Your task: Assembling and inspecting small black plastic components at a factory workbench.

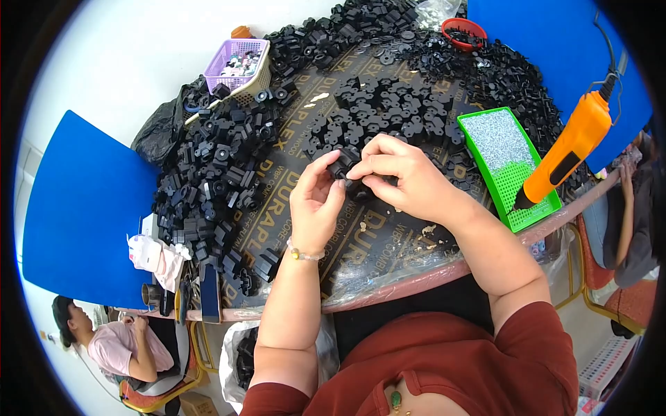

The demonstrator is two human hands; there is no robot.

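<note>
Above the middle of the table, my left hand point(313, 208) grips a small black plastic part point(339, 166) between thumb and fingers. My right hand point(409, 182) meets it there, its thumb and fingertips pinched against the part's right side. Whether a smaller piece sits between those right fingertips is hidden. Just beyond my hands stand several black plastic parts point(395, 111) of lobed shape, set close together in rows. To the right lies a green tray point(510, 220) of small silvery screws point(496, 135). An orange electric screwdriver point(572, 149) hangs over it, tip down, on a black cord.
Heaps of black parts point(215, 187) cover the table's left and far side. A purple basket point(237, 76) stands far left, a red bowl point(465, 33) of small black pieces far right. Blue panels point(83, 215) flank the table. A person point(128, 343) sits left; another point(628, 222) right.
</note>
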